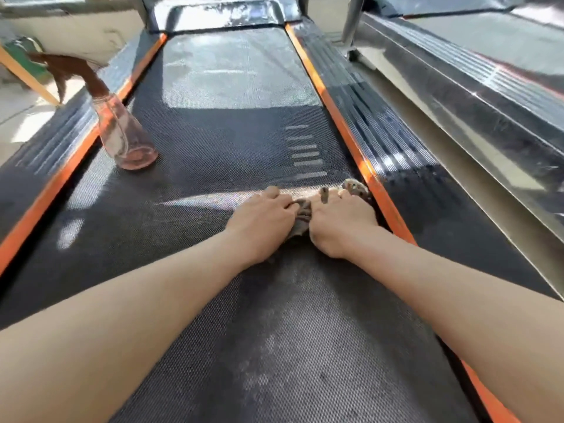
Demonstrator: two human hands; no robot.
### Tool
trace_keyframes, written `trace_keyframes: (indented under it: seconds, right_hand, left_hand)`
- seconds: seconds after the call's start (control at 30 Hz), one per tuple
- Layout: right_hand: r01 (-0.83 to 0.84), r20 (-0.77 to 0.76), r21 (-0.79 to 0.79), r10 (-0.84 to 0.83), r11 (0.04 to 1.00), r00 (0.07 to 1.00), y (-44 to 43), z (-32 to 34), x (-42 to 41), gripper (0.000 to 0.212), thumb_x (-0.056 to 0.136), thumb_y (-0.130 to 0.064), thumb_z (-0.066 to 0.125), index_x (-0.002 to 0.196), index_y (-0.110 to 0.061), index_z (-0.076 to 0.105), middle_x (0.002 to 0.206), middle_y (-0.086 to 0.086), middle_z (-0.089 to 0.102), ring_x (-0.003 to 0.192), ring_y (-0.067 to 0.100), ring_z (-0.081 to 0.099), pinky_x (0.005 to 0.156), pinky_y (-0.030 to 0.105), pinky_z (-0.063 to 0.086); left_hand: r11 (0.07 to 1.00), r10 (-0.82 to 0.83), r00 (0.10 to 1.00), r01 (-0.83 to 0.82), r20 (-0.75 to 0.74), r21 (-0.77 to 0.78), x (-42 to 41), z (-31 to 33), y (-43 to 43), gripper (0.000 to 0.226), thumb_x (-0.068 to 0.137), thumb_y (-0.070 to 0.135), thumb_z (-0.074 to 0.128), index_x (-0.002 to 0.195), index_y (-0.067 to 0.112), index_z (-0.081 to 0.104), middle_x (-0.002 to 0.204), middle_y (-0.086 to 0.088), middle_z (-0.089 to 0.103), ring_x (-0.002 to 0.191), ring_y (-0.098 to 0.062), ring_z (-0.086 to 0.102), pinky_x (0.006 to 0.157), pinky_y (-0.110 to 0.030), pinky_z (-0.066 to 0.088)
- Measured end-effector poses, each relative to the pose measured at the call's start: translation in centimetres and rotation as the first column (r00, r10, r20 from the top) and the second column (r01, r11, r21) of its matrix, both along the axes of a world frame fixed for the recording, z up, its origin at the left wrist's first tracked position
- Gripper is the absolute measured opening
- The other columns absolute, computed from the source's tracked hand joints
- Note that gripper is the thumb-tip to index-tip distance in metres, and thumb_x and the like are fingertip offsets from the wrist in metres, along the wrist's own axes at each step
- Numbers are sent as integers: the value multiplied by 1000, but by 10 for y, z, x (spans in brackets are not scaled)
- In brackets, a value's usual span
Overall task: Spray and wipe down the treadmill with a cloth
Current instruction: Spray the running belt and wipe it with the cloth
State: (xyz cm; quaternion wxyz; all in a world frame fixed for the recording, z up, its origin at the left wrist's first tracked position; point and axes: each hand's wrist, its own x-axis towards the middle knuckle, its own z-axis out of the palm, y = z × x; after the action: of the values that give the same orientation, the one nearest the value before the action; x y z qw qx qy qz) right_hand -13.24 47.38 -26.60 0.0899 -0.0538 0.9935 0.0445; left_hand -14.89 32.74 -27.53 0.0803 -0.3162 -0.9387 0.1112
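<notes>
Cloth [302, 215] was stretched sideways across the treadmill [232, 138], so its long way ran from left to right across the belt [274, 331]. The treadmill's own long way ran from the bottom of the frame up to the dark hood [219, 16] at the top. The cloth was brown and bunched up. It was laid in the middle right of the frame, close to the right orange strip [338, 123].

A clear spray bottle [125, 138] with a brown top was stood on the belt in the upper left of the frame. It was just beside the left orange strip [76, 166] and well apart from the cloth. A second machine [488, 96] was seen along the right edge. Bright patches of sun were spread over the belt.

The cloth was held down by both hands. The left hand [262, 222] was curled over its left end. The right hand [341, 225] was pressed on its right part, with the fingers bent round it. A fold of cloth was seen between the two hands. A lighter bit was left showing past the right fingertips, by the right orange strip. Most of the cloth was hidden under the hands.
</notes>
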Motion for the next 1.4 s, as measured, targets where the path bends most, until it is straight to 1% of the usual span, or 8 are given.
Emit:
trace_keyframes:
  seconds: [0.23, 0.43, 0.63, 0.77, 0.87, 1.03, 1.2, 1.4]
  right_hand:
    - [-380, -14, -312, 396, 871, 918, -173, -16, 6, 62, 102, -44, 36, 158, -23, 18, 164, 19, 9, 151, 37, 6, 120, 46, 9]
    - [-505, -243, -379, 443, 775, 863, -195, 7, -8, 30, 93, -24, 55, 123, -22, 58, 125, 8, 61, 117, 31, 56, 79, 37, 43]
    - [81, 144, -948, 187, 308, 972, -142, 38, -26, 20, 93, -18, 55, 73, -16, 57, 69, 6, 47, 69, 16, 44, 67, 31, 39]
    - [272, 291, -953, 147, 133, 946, -119, 57, -35, 21, 90, -23, 56, 70, -18, 58, 68, 6, 57, 63, 20, 56, 66, 33, 49]
    - [339, 337, -941, 122, 8, 933, -113, 70, -45, 17, 89, -20, 55, 73, -15, 59, 68, 11, 58, 54, 20, 57, 60, 30, 53]
    - [84, 63, -986, -146, 144, 987, -106, 97, -56, 15, 63, -32, 62, 62, -18, 64, 72, 4, 60, 76, 23, 55, 73, 39, 46]
    - [-137, -136, -556, 73, 820, 988, -112, 84, -40, 30, 81, -37, 65, 111, -36, 67, 128, 2, 56, 127, 24, 43, 108, 45, 37]
    - [-353, -210, -721, 297, 597, 931, -172, 55, 4, 43, 79, -22, 71, 121, -24, 61, 106, 6, 53, 107, 24, 53, 86, 25, 37]
  left_hand:
    - [870, 435, 901, -416, 12, -265, 29, 11, -173, 43, 90, 24, 54, 132, 25, 45, 125, -6, 39, 117, -28, 37, 88, -37, 48]
    - [694, 665, 676, -717, 318, 73, 40, 32, -243, 50, 84, 8, 55, 127, 34, 62, 111, -2, 62, 105, -26, 60, 81, -32, 46]
    - [-15, -16, 534, -845, 845, 534, 30, 63, -226, 31, 88, 0, 47, 89, 19, 72, 71, -12, 69, 53, -15, 64, 49, -23, 53]
    - [335, -160, 375, -850, 913, 408, 27, 81, -229, 35, 81, 54, 67, 112, 37, 66, 108, -7, 73, 95, -25, 71, 84, -38, 57]
    - [552, 40, 632, -660, 774, 510, 23, 84, -225, 40, 67, 35, 88, 100, 37, 66, 93, 0, 74, 82, -15, 71, 72, -21, 56]
    - [251, 101, 920, -392, 378, 885, 12, 98, -221, 23, 76, 12, 80, 80, 24, 60, 68, 9, 60, 56, 2, 55, 54, -11, 44]
    - [348, 148, 861, -506, 487, 789, 30, 93, -211, 26, 92, 35, 63, 80, 13, 74, 72, 6, 69, 65, -1, 56, 68, -26, 45]
    - [432, 73, 832, -524, 550, 734, 40, 99, -177, 38, 95, 31, 60, 77, -1, 69, 65, -1, 55, 59, -6, 46, 56, -26, 39]
